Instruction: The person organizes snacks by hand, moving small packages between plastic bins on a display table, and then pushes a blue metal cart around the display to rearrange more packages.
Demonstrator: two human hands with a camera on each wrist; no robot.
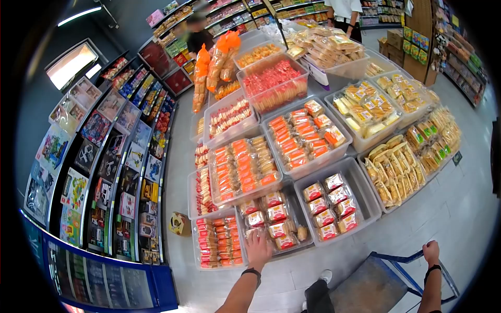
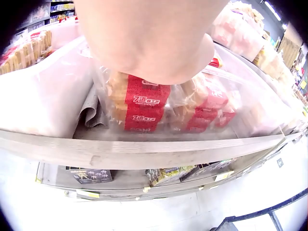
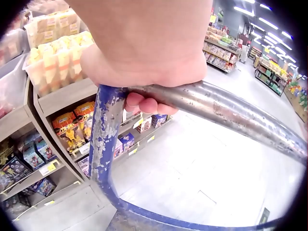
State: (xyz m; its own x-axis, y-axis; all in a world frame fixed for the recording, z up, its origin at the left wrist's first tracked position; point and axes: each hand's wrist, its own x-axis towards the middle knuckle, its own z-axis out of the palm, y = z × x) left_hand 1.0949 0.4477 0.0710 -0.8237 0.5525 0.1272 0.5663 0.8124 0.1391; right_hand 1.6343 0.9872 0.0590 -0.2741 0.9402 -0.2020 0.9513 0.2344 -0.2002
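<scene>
My left hand reaches over the front bin of clear-wrapped snack packs, its fingers extended at the nearest packs. Up close in the left wrist view, the hand hides its own fingertips, with red-labelled packs just below it. On the other side, my right hand grips the bare metal handle bar of a blue-framed cart. The right wrist view shows its fingertips curled under that bar, beside the chipped blue upright.
Grey bin with more packs stands right of my left hand. Orange-wrapped packs fill a bin to its left. The cart's flat platform lies by my feet. Toy shelves line the left; two people stand at the back.
</scene>
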